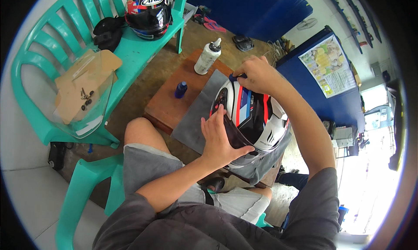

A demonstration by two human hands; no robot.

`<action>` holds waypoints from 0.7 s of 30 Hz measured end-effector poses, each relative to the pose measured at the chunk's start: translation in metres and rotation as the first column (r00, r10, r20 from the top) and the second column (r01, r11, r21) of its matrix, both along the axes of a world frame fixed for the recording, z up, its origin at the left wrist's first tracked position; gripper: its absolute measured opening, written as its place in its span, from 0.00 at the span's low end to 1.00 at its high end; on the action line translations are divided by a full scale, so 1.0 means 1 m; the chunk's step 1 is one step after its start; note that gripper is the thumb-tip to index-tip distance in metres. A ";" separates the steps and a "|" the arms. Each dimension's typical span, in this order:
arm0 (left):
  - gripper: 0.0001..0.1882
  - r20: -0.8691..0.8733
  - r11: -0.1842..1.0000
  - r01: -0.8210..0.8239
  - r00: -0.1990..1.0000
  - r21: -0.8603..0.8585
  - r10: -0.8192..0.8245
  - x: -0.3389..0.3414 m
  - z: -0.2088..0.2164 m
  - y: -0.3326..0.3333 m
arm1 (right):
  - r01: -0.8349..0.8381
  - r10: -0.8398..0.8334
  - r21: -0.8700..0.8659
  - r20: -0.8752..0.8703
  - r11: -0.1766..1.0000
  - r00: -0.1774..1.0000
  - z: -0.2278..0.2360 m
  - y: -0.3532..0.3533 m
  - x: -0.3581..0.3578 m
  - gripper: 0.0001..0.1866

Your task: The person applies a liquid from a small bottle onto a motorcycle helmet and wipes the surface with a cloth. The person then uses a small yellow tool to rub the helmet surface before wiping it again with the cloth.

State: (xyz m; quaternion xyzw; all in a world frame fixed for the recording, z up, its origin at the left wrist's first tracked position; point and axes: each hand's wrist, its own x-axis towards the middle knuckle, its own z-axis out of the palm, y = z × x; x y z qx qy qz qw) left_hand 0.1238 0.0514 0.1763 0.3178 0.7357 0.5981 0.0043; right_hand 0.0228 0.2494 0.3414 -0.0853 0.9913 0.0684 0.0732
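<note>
A white full-face motorcycle helmet with black, red and blue stripes sits on a grey cloth over a low brown wooden table. My left hand grips the helmet's near left side, thumb and fingers stretched wide across it. At the far side of the shell, my right hand is closed on a small dark blue pad, pressed close to the surface. A small blue bottle stands on the bare wood. Behind it is a white squeeze bottle with a pointed nozzle.
On the green plastic bench lie another helmet, a black bag, brown cardboard with small black parts and a clear visor. Green chair at lower left. Dark blue panel at right. Footwear on the floor.
</note>
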 end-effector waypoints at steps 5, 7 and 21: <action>0.84 -0.035 0.999 -0.043 0.998 -0.007 0.043 0.000 0.000 0.002 | -0.281 0.276 -0.025 -0.120 0.959 0.954 -0.002 -0.025 0.060 0.10; 0.84 -0.076 0.999 -0.047 0.996 0.008 0.048 -0.001 -0.002 0.002 | -0.352 0.343 0.002 -0.225 0.936 0.912 -0.002 -0.037 0.084 0.08; 0.80 -0.006 1.000 -0.014 1.000 -0.001 0.014 -0.001 0.002 0.002 | -0.184 0.155 0.002 -0.549 0.983 0.822 -0.041 -0.014 0.251 0.17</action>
